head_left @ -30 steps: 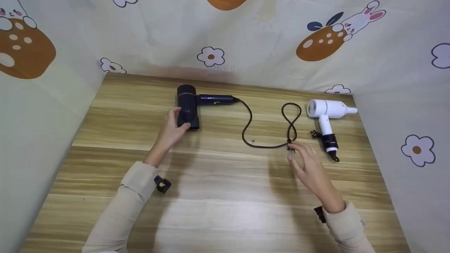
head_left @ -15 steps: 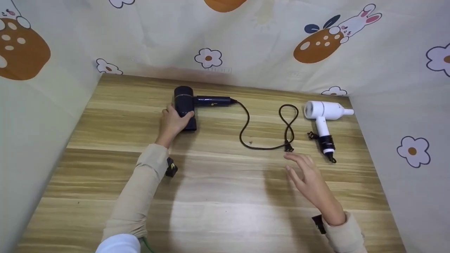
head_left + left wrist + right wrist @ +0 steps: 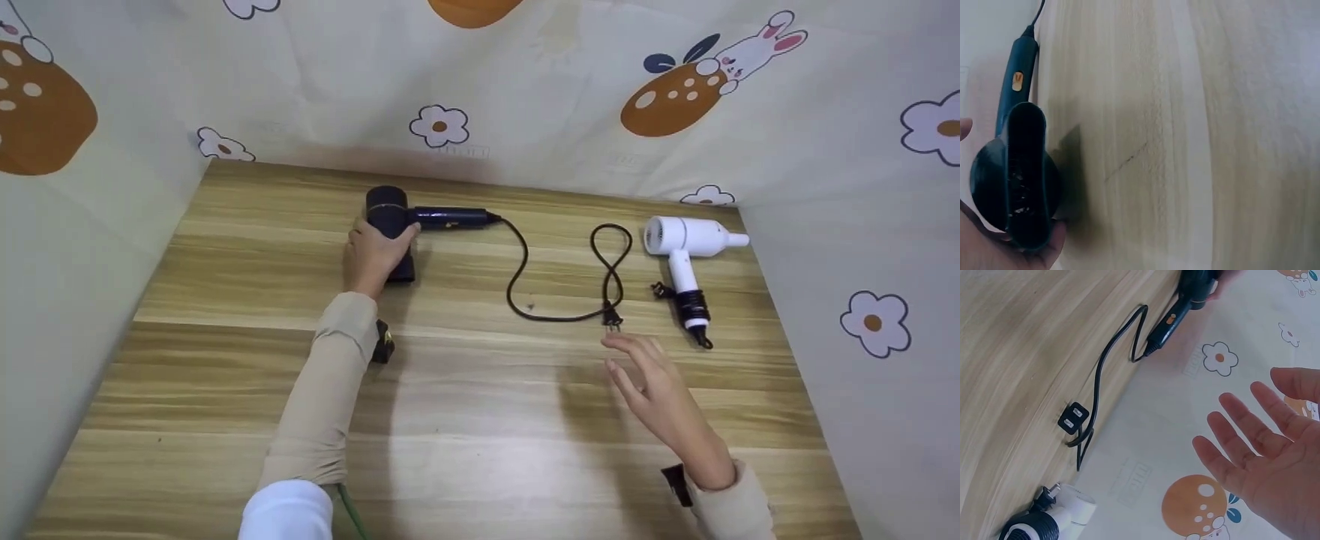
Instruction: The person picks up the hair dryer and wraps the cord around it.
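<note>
A dark blue hair dryer [image 3: 388, 201] lies on the wooden table near the back wall, its handle toward the right. My left hand [image 3: 375, 253] grips its barrel, thumb on the near side of the handle joint and fingers round the left side. In the left wrist view, the flat nozzle [image 3: 1026, 174] faces the camera with the hand [image 3: 985, 247] below and left of it. A black cord [image 3: 511, 289] runs right from the handle, loops once and ends in a two-pin plug [image 3: 613, 317]. Just in front of the plug, my right hand [image 3: 664, 394] hovers with fingers extended, holding nothing.
To the right lies a white hair dryer [image 3: 690, 237] with its black cord [image 3: 691, 305] wound round the handle. Pale cloth walls [image 3: 540, 90] with printed flowers and rabbits close in the table's back and both sides. A green cable [image 3: 350, 510] shows by the left sleeve.
My left hand has moved farther up the dark hair dryer's barrel and taken a fuller grip. My right hand has let go of the plug and drawn back toward me.
</note>
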Tool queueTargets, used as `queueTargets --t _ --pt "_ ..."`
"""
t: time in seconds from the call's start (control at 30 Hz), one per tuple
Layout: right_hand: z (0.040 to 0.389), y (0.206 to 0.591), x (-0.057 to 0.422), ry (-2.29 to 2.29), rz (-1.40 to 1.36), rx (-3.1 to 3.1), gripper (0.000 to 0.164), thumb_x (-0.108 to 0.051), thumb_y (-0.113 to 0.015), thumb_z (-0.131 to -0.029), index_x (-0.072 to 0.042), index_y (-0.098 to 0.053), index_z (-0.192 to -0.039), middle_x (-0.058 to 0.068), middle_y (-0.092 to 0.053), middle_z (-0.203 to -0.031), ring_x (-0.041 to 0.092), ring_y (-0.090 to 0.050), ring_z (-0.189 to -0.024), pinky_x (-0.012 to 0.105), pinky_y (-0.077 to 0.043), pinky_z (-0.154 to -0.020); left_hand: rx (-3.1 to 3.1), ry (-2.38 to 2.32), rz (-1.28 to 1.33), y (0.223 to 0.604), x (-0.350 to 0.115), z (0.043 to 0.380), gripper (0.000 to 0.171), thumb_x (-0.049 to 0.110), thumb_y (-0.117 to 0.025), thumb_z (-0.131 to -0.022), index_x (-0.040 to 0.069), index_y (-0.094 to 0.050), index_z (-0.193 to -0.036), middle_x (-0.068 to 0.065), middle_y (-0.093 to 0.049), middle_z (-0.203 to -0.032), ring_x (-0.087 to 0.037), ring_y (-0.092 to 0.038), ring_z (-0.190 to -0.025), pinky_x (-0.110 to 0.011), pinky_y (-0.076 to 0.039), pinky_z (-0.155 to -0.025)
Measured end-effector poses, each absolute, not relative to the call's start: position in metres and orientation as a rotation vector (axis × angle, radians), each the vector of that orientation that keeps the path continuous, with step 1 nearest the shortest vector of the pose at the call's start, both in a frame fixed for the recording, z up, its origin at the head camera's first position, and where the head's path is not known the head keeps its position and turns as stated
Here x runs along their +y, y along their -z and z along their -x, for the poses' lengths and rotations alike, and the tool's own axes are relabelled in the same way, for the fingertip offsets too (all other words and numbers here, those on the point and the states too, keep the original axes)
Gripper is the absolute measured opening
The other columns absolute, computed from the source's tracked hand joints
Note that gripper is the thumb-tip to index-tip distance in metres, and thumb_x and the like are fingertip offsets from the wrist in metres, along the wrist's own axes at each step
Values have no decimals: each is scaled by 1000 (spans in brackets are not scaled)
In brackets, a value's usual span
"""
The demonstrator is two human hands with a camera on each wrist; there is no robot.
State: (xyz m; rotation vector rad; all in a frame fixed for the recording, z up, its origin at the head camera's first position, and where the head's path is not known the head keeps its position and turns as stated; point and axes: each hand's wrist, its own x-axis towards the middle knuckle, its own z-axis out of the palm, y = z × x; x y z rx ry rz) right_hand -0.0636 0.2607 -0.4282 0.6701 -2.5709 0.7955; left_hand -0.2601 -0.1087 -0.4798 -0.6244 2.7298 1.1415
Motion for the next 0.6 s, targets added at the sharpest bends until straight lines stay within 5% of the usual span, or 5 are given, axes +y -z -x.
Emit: queueTargets --t 0.3,0.6 --pt "57 429 263 -807 -646 -2613 33 1 -65 -81 -5 -62 -113 8 -62 -118 23 -54 -109 10 -31 -102 2736 -1133 628 484 -109 257 88 54 -55 -81 -6 -27 -138 -25 -40 -133 -37 -41 -123 -45 -37 -103" --pt "57 429 263 -867 -665 -2593 32 2 -64 -81 -3 -62 -113 10 -63 -114 24 -55 -107 9 -31 -102 2624 -1559 720 489 -104 239 81 37 -69 -72 -1 -26 -130 -22 -50 -116 -32 -54 -100 -41 -47 -87"
